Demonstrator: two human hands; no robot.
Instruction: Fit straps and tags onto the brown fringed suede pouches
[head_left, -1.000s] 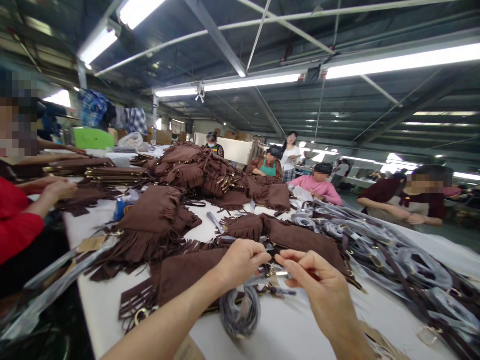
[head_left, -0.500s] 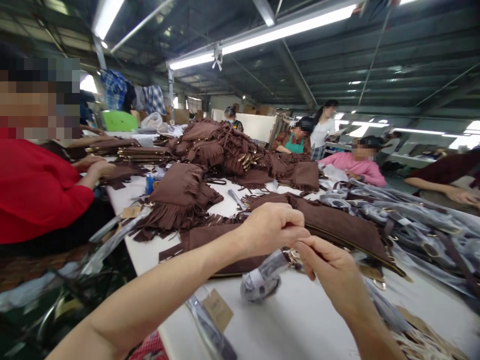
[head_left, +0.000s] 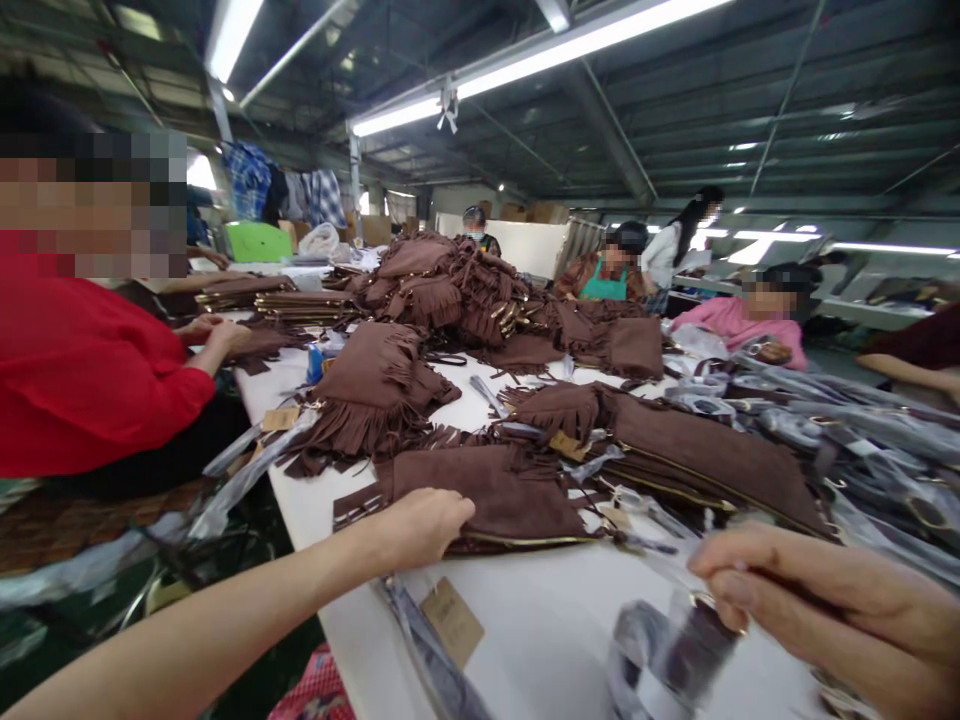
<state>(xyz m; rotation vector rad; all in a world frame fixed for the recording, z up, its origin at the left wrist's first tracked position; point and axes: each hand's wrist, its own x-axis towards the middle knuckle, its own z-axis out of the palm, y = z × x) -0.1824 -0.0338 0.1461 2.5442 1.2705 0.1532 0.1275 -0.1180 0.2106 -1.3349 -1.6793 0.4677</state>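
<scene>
My right hand (head_left: 817,600) pinches the end of a rolled dark strap in clear plastic (head_left: 675,650), which hangs blurred over the white table at the lower right. A gold ring shows just below the fingertips. My left hand (head_left: 427,525), fingers curled closed, is at the front left edge of a flat brown fringed bag (head_left: 487,490). Whatever it may hold is hidden behind the hand. A gold zipper runs along that bag's near edge. Below my left hand lie a tan paper tag (head_left: 452,620) and a plastic-wrapped strap (head_left: 431,655).
A heap of brown fringed bags (head_left: 442,285) rises mid-table. Stacked bags (head_left: 712,445) and many plastic-wrapped straps (head_left: 847,420) lie right. A co-worker in red (head_left: 90,370) sits close on the left; several others work around the table (head_left: 592,600).
My hands, together over the table before, are now apart. The right has moved right and nearer with the wrapped strap; the left has moved left and down toward the flat bag.
</scene>
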